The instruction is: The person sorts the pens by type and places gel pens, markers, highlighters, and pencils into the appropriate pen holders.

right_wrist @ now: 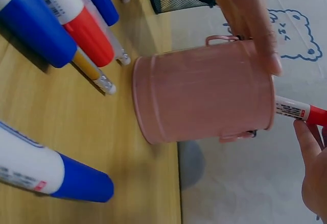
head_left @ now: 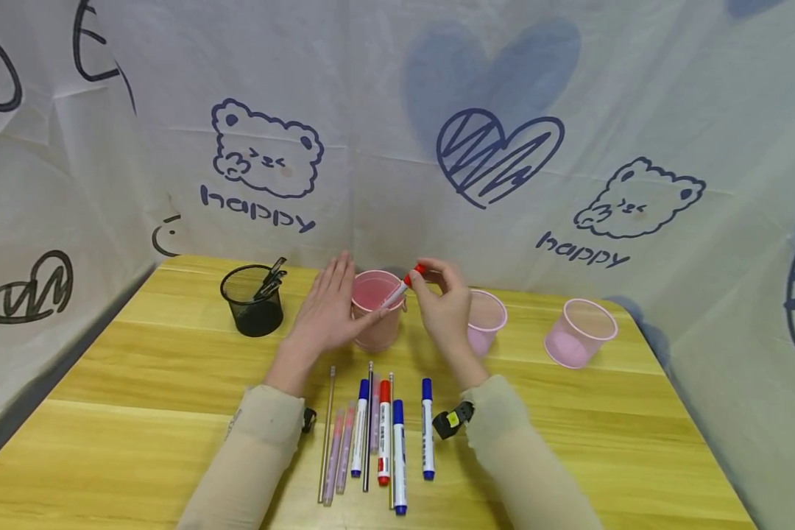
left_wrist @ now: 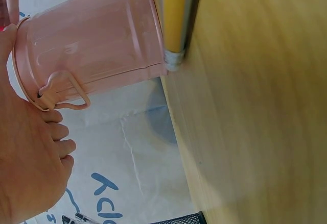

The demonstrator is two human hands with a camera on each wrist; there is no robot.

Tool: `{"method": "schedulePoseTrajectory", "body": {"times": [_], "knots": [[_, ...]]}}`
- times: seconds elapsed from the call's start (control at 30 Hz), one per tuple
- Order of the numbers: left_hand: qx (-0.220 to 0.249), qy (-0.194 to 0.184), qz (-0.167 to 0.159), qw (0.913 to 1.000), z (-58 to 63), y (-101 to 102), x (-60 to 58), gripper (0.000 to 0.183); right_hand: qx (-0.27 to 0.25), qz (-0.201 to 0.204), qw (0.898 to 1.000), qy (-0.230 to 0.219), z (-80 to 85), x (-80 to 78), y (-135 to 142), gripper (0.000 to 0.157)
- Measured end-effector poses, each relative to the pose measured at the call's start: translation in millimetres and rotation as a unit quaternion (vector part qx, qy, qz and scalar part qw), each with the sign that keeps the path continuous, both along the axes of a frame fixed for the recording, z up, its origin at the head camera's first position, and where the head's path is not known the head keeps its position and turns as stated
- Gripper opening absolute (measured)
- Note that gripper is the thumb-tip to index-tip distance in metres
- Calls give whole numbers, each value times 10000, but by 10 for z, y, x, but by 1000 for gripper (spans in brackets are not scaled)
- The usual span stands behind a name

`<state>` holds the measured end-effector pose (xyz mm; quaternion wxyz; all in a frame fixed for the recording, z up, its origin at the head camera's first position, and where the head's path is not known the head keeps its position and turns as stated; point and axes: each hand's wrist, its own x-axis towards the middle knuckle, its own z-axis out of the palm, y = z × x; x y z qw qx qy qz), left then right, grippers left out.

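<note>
My right hand [head_left: 445, 300] pinches a red-capped white marker [head_left: 397, 291] near its cap. The marker's lower end dips inside the rim of a pink metal bucket [right_wrist: 204, 94] with small side handles. On the bucket's left side rests my left hand [head_left: 327, 313], its fingers straight and its thumb across the near rim. In the left wrist view a bucket handle [left_wrist: 71, 94] shows beside the knuckles. Nearer to me lie loose markers, among them a red marker [head_left: 384, 434] and a blue one [head_left: 428, 430], with several pencils and pale pink pens [head_left: 334, 456].
A black mesh holder [head_left: 255, 313] with dark pens stands left of the bucket. To the right are two pink plastic cups, one cup [head_left: 483, 338] partly behind my right hand and another cup [head_left: 573, 346] farther off. A printed cloth [head_left: 384, 184] hangs behind the wooden table [head_left: 139, 397].
</note>
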<state>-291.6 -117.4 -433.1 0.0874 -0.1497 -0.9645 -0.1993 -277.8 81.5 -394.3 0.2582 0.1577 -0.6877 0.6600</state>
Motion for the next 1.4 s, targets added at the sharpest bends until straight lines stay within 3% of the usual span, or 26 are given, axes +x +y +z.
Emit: {"method": "schedulePoseTrajectory", "body": {"times": [0.17,0.4,0.8,1.03,1.4], "knots": [[-34,22,29,10000,-2,7,-5,113,310,38,9995,24,34,81,-57,20],[-28,-17,23,10000,-14,3,-17,113,444,185,9986,-226,-302,-163,-14,21],[-25,-70,33,10000,4,1,-11,113,932,206,9945,-422,-339,-166,6,20],[-11,-61,24,10000,6,12,-4,114,920,336,9939,-508,-346,-140,48,26],[66,-17,-9,10000,32,19,27,112,1236,486,9907,-285,-261,80,289,34]]}}
